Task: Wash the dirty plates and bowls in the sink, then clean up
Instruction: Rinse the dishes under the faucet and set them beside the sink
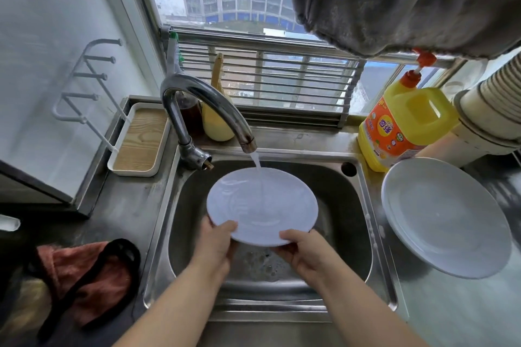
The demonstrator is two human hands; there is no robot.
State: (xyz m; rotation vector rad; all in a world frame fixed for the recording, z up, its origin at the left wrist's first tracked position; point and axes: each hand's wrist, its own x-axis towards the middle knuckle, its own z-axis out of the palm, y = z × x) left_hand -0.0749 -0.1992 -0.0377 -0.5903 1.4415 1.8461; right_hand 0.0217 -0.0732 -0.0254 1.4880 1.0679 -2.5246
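Plate-washing centres on a round white plate [262, 205] held over the basin of the stainless steel sink [363, 205], tilted toward the person, with a stream of water [258, 169] from the curved chrome faucet [203, 104] landing on its upper face. Both hands grip it at its near rim: the left hand [217, 242] has its thumb on top of the rim and its fingers curled beneath, and the right hand [304, 251] pinches the rim the same way just beside it. Foamy water lies around the drain [262, 265] below the plate. On the steel counter to the right of the sink rest two stacked white plates [445, 217], apart from the one being rinsed. Behind them stands a yellow detergent jug with an orange label and orange cap [406, 121], touching the sink's back right corner edge. To the left of the faucet sits a white tray with a wood-grain base [141, 141], with a white wire rack [84, 82] rising from it. Near the lower left, on the counter, lies a reddish-brown cloth with black trim [84, 282]. A grey towel [408, 0] hangs at the upper right, in front of the barred window [262, 82].
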